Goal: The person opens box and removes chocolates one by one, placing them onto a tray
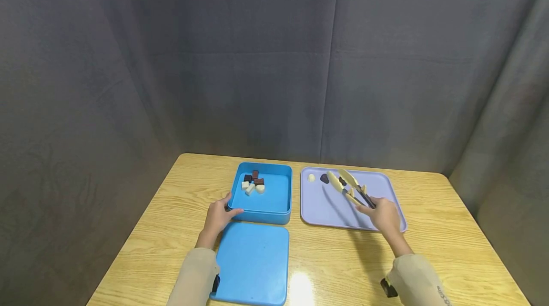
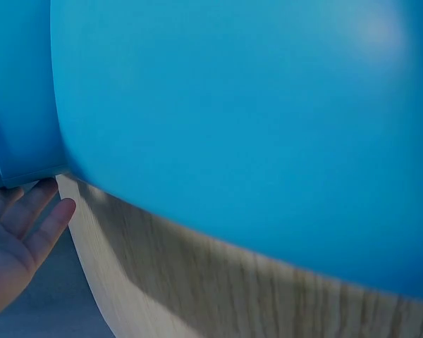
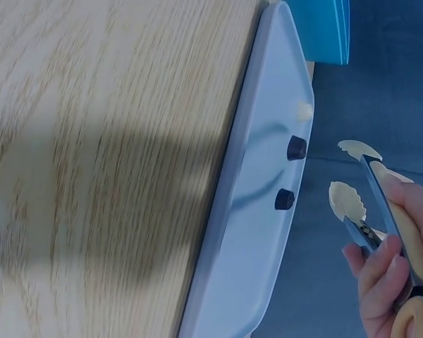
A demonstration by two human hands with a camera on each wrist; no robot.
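Right hand [image 1: 384, 215] grips cream tongs [image 1: 348, 185], tips apart and empty, above a lavender tray [image 1: 326, 210]; the right wrist view alone shows two dark pieces [image 3: 290, 173] plus one pale there; left hand [image 1: 218, 215], fingers relaxed, touches the blue box [image 1: 274, 203] holding brown and white pieces [image 1: 253, 183]; lid [image 1: 253, 263] nearby.

Place: staged recording booth, not a home or shop.
Backdrop: grey fabric curtain [image 1: 274, 58] on all sides.
Surface: light wood-grain counter [image 1: 450, 229].
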